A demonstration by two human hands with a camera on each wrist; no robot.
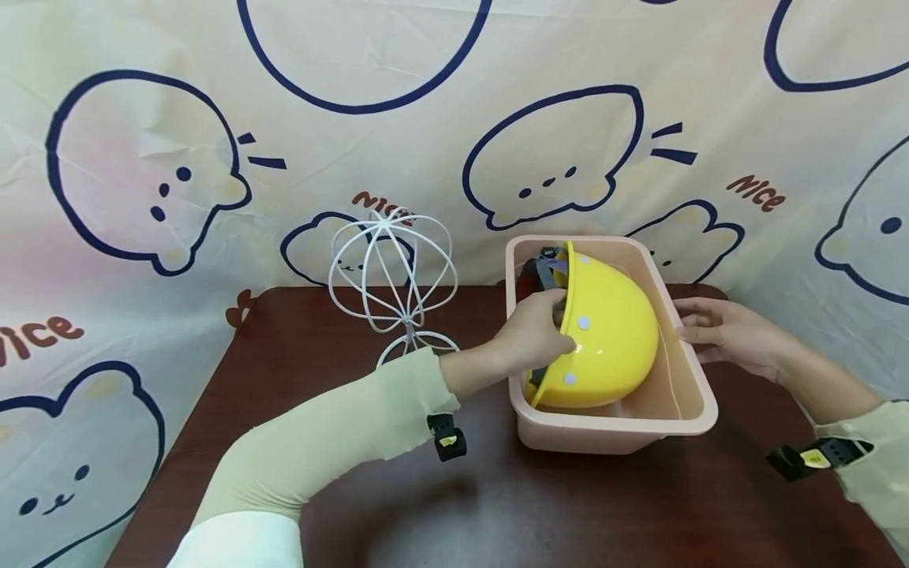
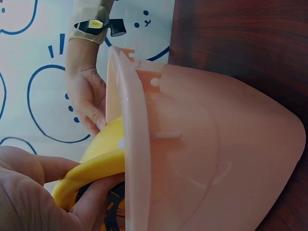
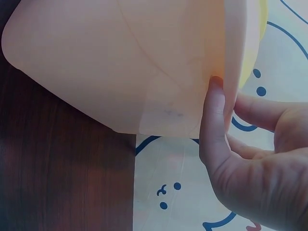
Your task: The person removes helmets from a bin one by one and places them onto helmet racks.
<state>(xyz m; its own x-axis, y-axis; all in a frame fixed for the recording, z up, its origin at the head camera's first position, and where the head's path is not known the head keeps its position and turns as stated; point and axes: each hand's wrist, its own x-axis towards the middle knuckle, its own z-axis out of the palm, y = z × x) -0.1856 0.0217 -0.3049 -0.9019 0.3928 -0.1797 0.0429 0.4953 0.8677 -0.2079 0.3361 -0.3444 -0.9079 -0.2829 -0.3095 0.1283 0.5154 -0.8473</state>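
Note:
A yellow hard hat (image 1: 611, 339) with pale round dots lies on its side in a pink plastic bin (image 1: 618, 426), its open side facing left. My left hand (image 1: 533, 335) pinches the hat's brim (image 2: 98, 168), with fingers on both faces of it in the left wrist view. Dark straps (image 1: 545, 272) show inside the hat. At the bin's right side, my right hand (image 1: 735, 335) grips the rim, with fingers on both sides of the wall in the right wrist view. The hat hides most of the bin's floor.
A white wire stand (image 1: 408, 319) with a round cage-like top stands left of the bin on the dark brown table (image 1: 454, 505). Behind the table hangs a pale cloth (image 1: 398, 158) with cartoon outlines. A black camera (image 1: 447, 438) is strapped to each wrist.

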